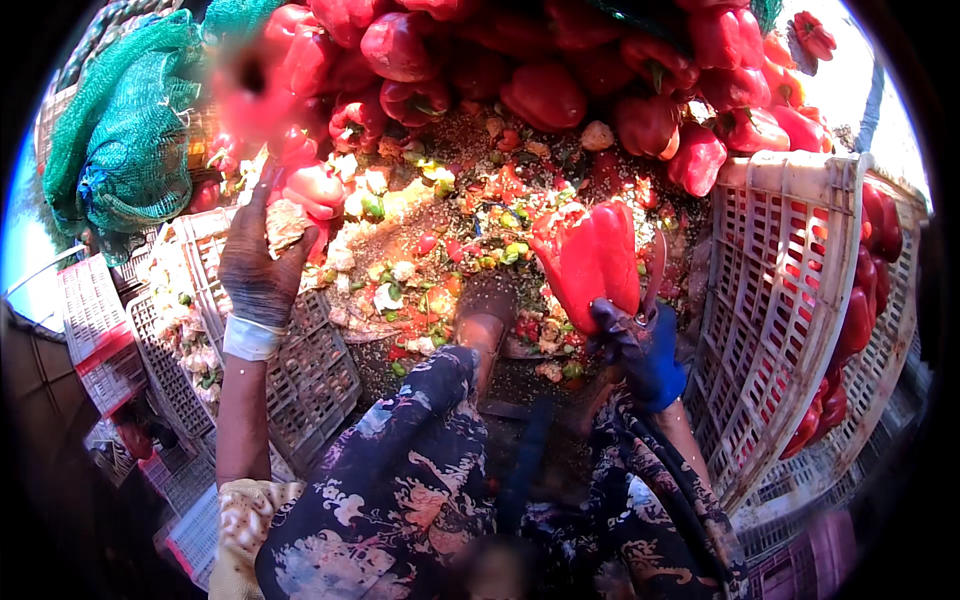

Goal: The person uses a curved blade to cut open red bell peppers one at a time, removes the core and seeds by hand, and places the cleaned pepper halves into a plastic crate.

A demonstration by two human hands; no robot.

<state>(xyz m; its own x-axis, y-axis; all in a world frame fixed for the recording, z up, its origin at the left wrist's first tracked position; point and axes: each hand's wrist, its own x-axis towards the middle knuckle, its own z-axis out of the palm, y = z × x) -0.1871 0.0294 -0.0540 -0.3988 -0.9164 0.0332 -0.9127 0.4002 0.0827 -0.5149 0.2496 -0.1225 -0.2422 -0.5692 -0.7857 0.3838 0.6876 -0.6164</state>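
Observation:
My left hand, with a pale band at the wrist, is raised at the left. Between its thumb and fingers is a pale, seedy pepper core. My right hand, in a dark and blue glove, grips a red bell pepper from below; its top looks cut open. A thin, reddish upright strip stands beside that pepper, close to the glove; its kind is unclear. A blurred red shape with a dark middle appears beyond my left hand.
Whole red peppers are heaped at the far side. Seeds, cores and green stem bits litter the ground between my legs. A plastic crate with peppers stands at the right. Crates and green net sacks are at the left.

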